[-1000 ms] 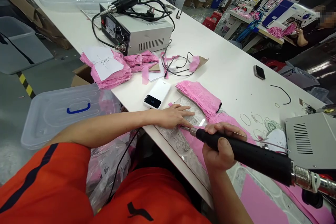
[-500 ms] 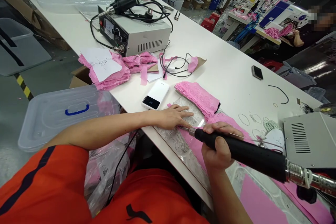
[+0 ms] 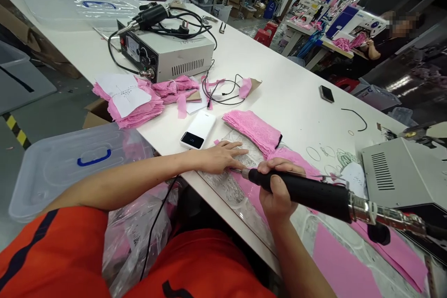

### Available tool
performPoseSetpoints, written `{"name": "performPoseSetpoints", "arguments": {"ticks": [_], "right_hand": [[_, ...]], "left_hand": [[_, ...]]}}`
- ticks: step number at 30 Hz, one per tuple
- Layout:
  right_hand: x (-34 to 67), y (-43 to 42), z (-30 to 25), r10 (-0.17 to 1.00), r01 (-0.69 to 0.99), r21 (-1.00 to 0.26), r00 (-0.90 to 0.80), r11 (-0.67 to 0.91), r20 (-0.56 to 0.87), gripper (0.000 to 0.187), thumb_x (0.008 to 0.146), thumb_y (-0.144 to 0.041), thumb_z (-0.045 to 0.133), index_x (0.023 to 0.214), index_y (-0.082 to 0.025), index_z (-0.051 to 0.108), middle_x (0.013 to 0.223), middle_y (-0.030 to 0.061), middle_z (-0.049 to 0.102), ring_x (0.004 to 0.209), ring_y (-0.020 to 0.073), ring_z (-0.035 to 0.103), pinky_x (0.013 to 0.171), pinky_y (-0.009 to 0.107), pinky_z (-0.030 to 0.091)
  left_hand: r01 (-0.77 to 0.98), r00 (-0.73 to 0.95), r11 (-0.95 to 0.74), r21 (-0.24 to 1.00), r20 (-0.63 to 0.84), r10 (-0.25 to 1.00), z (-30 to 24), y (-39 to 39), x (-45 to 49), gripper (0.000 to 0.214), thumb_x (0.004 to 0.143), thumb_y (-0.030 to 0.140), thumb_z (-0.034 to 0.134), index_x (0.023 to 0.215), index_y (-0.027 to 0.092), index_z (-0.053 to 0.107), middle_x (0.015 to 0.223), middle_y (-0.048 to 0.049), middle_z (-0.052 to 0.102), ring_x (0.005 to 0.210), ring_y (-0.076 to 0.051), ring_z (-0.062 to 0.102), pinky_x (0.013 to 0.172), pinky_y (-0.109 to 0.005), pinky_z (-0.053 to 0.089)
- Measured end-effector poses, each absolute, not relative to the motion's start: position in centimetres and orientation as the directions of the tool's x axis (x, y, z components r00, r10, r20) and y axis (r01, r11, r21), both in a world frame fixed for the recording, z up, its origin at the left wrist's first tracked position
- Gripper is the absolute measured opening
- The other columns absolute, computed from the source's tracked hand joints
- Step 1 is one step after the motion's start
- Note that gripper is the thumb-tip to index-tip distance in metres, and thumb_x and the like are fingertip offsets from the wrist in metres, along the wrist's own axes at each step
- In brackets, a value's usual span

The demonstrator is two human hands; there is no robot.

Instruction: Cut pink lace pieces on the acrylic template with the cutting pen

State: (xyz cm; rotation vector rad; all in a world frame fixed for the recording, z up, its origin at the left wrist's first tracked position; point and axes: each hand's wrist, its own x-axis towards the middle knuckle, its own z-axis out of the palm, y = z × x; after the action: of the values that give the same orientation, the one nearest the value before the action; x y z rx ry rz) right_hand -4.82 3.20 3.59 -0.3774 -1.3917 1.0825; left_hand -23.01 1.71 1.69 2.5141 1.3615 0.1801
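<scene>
My right hand (image 3: 279,191) is wrapped round the black handle of an ultrasonic cutter (image 3: 310,192). Its thin metal tip points left and reaches down to the pink fabric (image 3: 252,192), right beside the fingers of my left hand (image 3: 218,157). That hand lies flat with fingers spread, pressing on the edge of the fabric and the clear patterned template (image 3: 223,191) under it. Just beyond the fingers lies a stack of pink lace pieces (image 3: 253,131). A white power bank (image 3: 198,129) sits near my left wrist.
A grey generator box (image 3: 174,51) with a second corded tool on top stands at the back left. Another grey box (image 3: 394,172) is at the right. Pink stacks with a paper sheet (image 3: 125,95), loose cables and a phone (image 3: 326,93) lie on the white table. A co-worker sits at a sewing machine.
The view has shifted, so the table appears slightly further left. Both hands keep about the same place on the fabric, and the cutter's tip stays beside the left fingers.
</scene>
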Motion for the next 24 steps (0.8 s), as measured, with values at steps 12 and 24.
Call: {"name": "performPoseSetpoints", "arguments": {"ticks": [12, 24], "right_hand": [[-3.8, 3.3, 4.9, 0.840, -0.443, -0.781, -0.104, 0.440, 0.532, 0.015, 0.074, -0.020, 0.060, 0.088, -0.023, 0.056, 0.084, -0.0025, 0.058, 0.065, 0.0100, 0.055, 0.066, 0.031, 0.048], [1.3, 5.4, 4.6, 0.901, -0.369, -0.827, 0.080, 0.424, 0.427, 0.016, 0.070, -0.020, 0.062, 0.085, -0.021, 0.058, 0.084, -0.0020, 0.058, 0.065, 0.0104, 0.056, 0.068, 0.032, 0.050]], "left_hand": [[0.804, 0.551, -0.527, 0.274, -0.014, 0.834, 1.6, 1.8, -23.4, 0.079, 0.070, -0.007, 0.048, 0.135, 0.038, 0.050, 0.155, -0.0028, 0.031, 0.144, -0.033, 0.022, 0.109, -0.054, 0.032], [0.733, 0.523, -0.639, 0.232, 0.409, 0.748, 0.7, -0.7, -22.0, 0.034, 0.095, 0.013, 0.041, 0.122, 0.015, 0.061, 0.126, -0.0117, 0.063, 0.120, -0.023, 0.056, 0.101, -0.042, 0.047]]}}
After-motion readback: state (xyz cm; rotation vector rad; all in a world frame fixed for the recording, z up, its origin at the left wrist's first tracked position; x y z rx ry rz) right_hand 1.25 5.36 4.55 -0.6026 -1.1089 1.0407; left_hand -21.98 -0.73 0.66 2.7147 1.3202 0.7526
